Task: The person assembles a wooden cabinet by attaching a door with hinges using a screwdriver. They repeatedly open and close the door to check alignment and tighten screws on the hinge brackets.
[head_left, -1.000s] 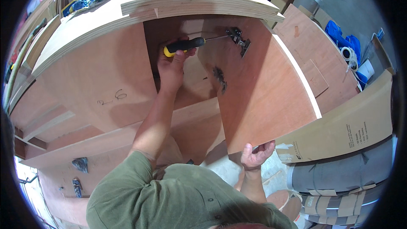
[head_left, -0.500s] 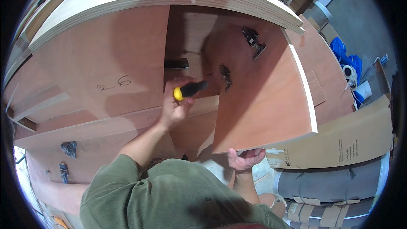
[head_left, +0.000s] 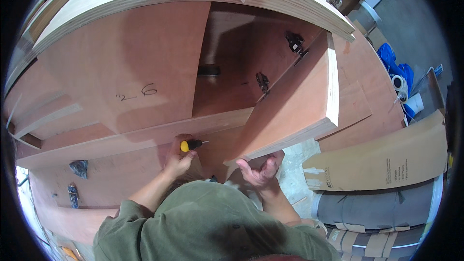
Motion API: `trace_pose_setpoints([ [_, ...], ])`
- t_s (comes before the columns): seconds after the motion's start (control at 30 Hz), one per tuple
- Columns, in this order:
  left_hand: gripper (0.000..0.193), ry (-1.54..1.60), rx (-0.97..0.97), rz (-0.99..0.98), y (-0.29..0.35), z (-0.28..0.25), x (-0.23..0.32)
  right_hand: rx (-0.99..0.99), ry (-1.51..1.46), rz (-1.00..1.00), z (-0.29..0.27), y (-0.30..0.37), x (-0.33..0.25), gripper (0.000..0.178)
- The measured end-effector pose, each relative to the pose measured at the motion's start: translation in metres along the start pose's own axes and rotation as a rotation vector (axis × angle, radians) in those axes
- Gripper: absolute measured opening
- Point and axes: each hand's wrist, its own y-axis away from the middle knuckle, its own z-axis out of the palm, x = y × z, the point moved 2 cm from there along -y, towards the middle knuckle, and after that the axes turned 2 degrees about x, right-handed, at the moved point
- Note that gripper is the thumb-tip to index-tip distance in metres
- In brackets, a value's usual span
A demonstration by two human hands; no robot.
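The screwdriver (head_left: pixel 191 144) was gripped in the closed left hand (head_left: pixel 178 160); the cabinet door (head_left: pixel 295 111) was supported underneath by the open right hand (head_left: pixel 259 170). Hinge fastening appeared in hand; realignment with a hinge (head_left: pixel 262 82) would be required.

The open plywood cabinet door (head_left: pixel 295 101) stands out from the cabinet (head_left: pixel 121 67), hung on two dark hinges (head_left: pixel 262 82). Under the door's lower edge, the right hand (head_left: pixel 261 169) cups the panel from below. Left of the door, the left hand (head_left: pixel 178 157) grips a yellow-and-black screwdriver (head_left: pixel 191 144), its tip pointing toward the door. Right of the door lies a cardboard sheet (head_left: pixel 382 159).
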Motion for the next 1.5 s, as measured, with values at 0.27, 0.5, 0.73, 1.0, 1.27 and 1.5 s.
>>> trace_pose_setpoints([
  [0.27, 0.033, 0.087, 0.031, -0.166, 0.01, -0.004, -0.012, -0.044, -0.025, -0.028, 0.007, -0.016, -0.004, 0.085],
  [0.5, 0.031, 0.047, -0.015, -0.367, 0.023, -0.004, -0.017, -0.218, 0.03, 0.086, 0.008, 0.002, -0.002, 0.077],
  [0.73, 0.028, -0.06, -0.114, -0.398, 0.035, -0.001, -0.028, -0.422, 0.046, 0.247, 0.024, 0.015, 0.009, 0.062],
  [1.0, 0.03, -0.1, -0.149, -0.362, 0.042, 0.001, -0.027, -0.484, 0.027, 0.305, 0.047, 0.054, 0.028, 0.059],
  [1.27, 0.03, -0.187, -0.25, -0.414, 0.04, 0.014, -0.01, -1.327, -0.136, 0.643, 0.072, 0.153, 0.069, 0.046],
  [1.5, 0.032, -0.187, -0.387, -0.499, 0.036, 0.026, -0.022, -0.97, -0.333, 0.547, 0.077, 0.162, 0.081, 0.041],
])
